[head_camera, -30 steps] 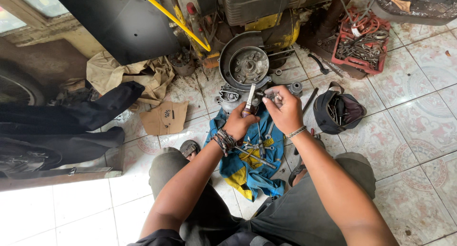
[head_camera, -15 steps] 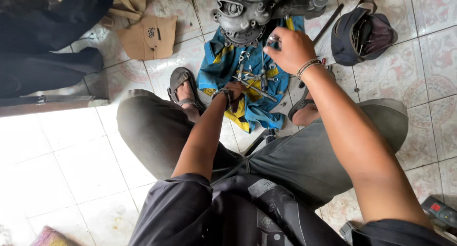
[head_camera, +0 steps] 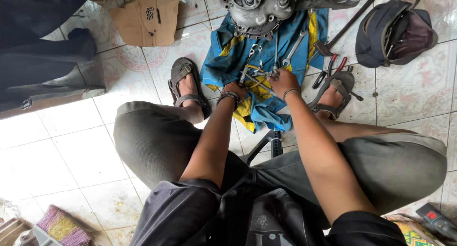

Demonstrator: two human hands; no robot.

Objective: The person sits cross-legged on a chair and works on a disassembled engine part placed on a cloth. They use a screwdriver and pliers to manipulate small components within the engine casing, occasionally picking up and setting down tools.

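Observation:
I sit low on a tiled floor with my knees apart. A blue and yellow cloth (head_camera: pixel 228 60) lies between my sandalled feet, with several wrenches (head_camera: pixel 294 47) and other metal tools on it. My left hand (head_camera: pixel 234 90) rests on the cloth's near middle, its fingers curled round a slim metal tool (head_camera: pixel 243 77). My right hand (head_camera: pixel 283 80) is just to the right of it, fingers closed on a cluster of wrenches (head_camera: pixel 266 74). A grey engine casing (head_camera: pixel 257 8) sits at the cloth's far end.
Red-handled pliers (head_camera: pixel 333 67) and a long hammer (head_camera: pixel 350 24) lie right of the cloth. A dark open bag (head_camera: pixel 395 34) is at the far right. A cardboard piece with bolts (head_camera: pixel 145 20) lies far left, beside dark cloth (head_camera: pixel 43 60). A brush (head_camera: pixel 59 227) is near left.
The view has tilted down from the engine to my lap. Both hands came back from the engine casing and dropped onto the tools on the cloth.

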